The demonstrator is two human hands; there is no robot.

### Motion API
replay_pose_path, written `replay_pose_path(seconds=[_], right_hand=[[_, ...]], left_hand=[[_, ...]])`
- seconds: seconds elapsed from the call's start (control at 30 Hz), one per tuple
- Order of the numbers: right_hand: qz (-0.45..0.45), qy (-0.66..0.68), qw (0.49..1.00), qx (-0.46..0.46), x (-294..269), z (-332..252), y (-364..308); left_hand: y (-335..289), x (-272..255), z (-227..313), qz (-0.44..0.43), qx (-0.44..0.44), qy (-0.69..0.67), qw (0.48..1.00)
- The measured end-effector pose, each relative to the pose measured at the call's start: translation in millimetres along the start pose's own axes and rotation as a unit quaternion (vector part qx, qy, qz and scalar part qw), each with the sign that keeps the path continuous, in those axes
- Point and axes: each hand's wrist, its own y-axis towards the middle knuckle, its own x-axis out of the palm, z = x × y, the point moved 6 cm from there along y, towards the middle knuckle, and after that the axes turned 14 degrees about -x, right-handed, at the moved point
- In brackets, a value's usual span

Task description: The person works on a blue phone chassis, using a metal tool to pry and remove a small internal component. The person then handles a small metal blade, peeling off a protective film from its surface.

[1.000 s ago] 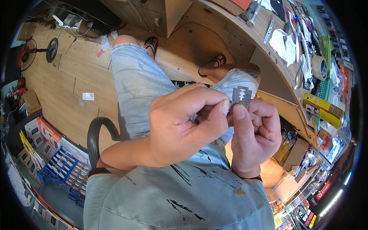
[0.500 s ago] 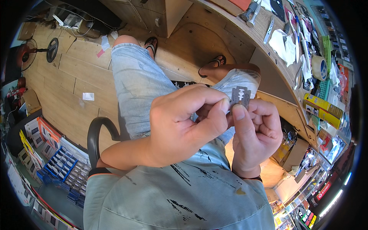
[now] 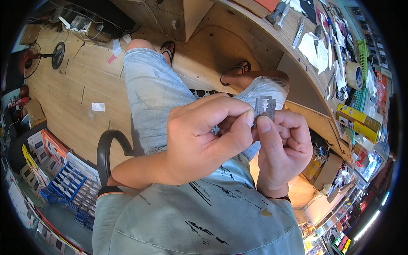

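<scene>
Between the thumb and fingers of my right hand (image 3: 282, 146) is a thin grey double-edged razor blade (image 3: 265, 106), standing up with its slotted middle showing. My left hand (image 3: 208, 136) is closed in a pinch close beside the blade, thumb pressed to the forefinger. A tiny pale bit shows at its fingertips, too small to name. The fingers behind both thumbs are mostly hidden. Both hands are held over my lap, above my jeans (image 3: 157, 93) and grey-green shirt (image 3: 204, 212).
A wooden bench (image 3: 293, 46) on the right carries white tissue (image 3: 314, 53), a tape roll (image 3: 354, 75) and a yellow can (image 3: 359, 123). A black chair armrest (image 3: 104, 148) is at my left. A blue parts organizer (image 3: 68, 180) sits at lower left, a fan (image 3: 29, 61) at far left.
The razor blade has tipped very slightly to the left in my right hand. My left hand keeps its pinch almost in place.
</scene>
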Motion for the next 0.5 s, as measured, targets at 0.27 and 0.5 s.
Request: replay_pose_path(seconds=[0.27,0.5], right_hand=[[-0.019,-0.011,0.999,-0.027,-2.8,-0.5,-0.5],[-0.002,-0.002,1.0,-0.016,-2.9,0.6,-2.0]], left_hand=[[0.2,-1.0,-1.6,-0.004,0.007,-0.002,1.0],[0.3,-2.3,-2.8,-0.013,0.016,0.0,1.0]])
